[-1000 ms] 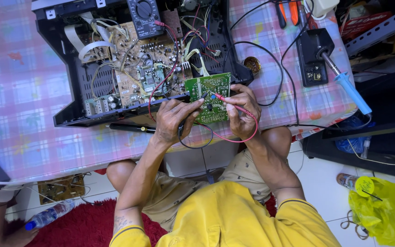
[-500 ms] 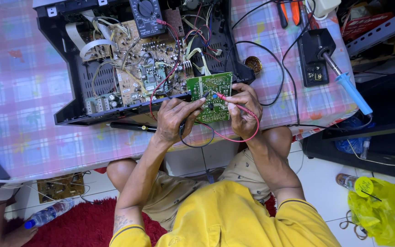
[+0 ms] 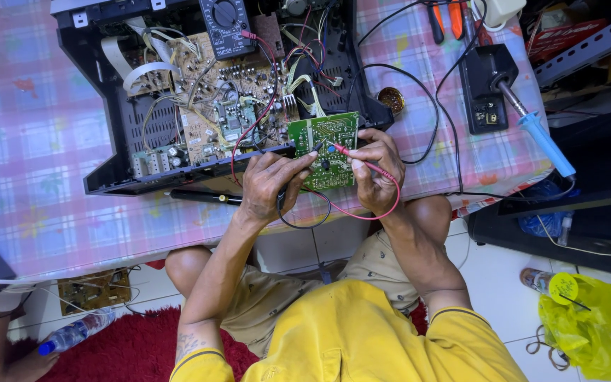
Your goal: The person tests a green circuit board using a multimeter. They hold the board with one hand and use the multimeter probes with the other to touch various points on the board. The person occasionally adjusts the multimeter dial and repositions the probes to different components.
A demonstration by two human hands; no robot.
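At the checked counter's (image 3: 51,177) near edge, the green circuit board (image 3: 327,145) is lying between both hands: left hand (image 3: 270,184) gripping a black probe (image 3: 317,152), right hand (image 3: 373,173) pinching a red probe (image 3: 351,153).

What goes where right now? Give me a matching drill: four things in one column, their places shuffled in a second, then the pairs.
Things:
1. green circuit board
2. red probe
3. blue-handled soldering iron
4. plastic bottle

Places:
A. on the floor beside the red rug
B. in its stand at the table's right edge
C. in the right hand
D. under both hands, the left hand at its left side

Pairs: 1-D, 2-C, 3-B, 4-A
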